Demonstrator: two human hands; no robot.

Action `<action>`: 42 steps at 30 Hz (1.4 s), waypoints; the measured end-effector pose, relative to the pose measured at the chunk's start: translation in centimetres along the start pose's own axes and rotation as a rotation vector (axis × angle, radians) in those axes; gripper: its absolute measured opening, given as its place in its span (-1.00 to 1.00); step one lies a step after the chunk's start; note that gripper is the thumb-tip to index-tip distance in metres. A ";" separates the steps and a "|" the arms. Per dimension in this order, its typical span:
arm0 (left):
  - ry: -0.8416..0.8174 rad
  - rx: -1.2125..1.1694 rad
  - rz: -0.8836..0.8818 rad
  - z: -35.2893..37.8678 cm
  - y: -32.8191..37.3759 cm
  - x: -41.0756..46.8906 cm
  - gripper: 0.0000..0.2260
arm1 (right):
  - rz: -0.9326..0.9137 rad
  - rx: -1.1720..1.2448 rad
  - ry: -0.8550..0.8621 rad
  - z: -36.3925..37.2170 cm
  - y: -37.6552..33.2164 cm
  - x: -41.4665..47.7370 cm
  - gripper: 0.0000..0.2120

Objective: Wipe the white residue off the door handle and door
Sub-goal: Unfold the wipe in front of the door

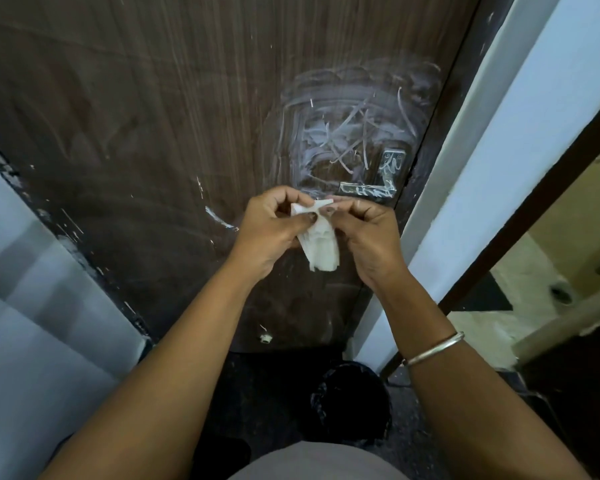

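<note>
Dark wood-grain door fills the view. Left hand grips a folded white tissue, fingers curled round its top corner. The tissue's loose end hangs toward 6 o'clock. Right hand pinches the opposite top edge, thumb and forefinger close together. Lever door handle sits near, at 1 o'clock from the right fingertips; its long axis runs 9 to 3 and it is streaked white. White residue smears a broad patch at 12 o'clock above the lever. Right hand is nearer, so probably the wiping hand. White door frame stands at 3 o'clock.
</note>
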State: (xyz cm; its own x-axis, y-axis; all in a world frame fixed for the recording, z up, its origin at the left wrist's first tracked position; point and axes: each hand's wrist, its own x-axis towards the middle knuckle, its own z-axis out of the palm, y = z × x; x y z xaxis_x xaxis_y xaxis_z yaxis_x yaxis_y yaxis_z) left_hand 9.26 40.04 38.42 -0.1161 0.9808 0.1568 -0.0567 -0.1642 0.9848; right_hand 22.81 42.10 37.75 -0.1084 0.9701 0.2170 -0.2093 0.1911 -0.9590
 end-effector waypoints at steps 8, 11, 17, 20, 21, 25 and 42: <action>0.060 0.066 0.052 0.6 0.2 0.1 -0.77 | 0.001 -0.128 0.010 -0.8 -0.7 -0.3 -0.79; 0.066 0.062 0.086 0.7 0.3 -0.2 -0.76 | -0.046 -0.169 -0.009 -0.7 -0.8 -0.5 -0.78; -0.099 -0.118 -0.075 0.3 0.6 -0.8 -0.82 | -0.082 -0.114 -0.025 -0.5 -1.1 -0.9 -0.74; -0.064 -0.171 -0.122 0.2 0.4 -0.6 -0.81 | -0.040 -0.074 0.016 -0.3 -1.1 -1.0 -0.72; -0.036 -0.140 -0.106 0.2 0.3 -0.6 -0.81 | -0.024 -0.049 0.022 -0.2 -1.1 -1.1 -0.71; 0.024 -0.034 -0.033 0.1 -0.3 -0.2 -0.72 | 0.006 0.042 0.023 0.0 -0.8 -1.7 -0.65; -0.155 -0.104 -0.180 0.8 -1.3 1.4 -0.86 | -0.099 -0.066 0.076 -0.9 0.4 -0.7 -0.71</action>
State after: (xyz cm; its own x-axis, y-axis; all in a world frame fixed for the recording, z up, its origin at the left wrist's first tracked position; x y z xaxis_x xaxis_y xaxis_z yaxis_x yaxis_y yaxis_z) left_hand 9.95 41.73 37.40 0.0579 0.9983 -0.0030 -0.1658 0.0125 0.9861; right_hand 23.65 41.60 37.05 -0.0161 0.9542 0.2987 -0.1506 0.2930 -0.9442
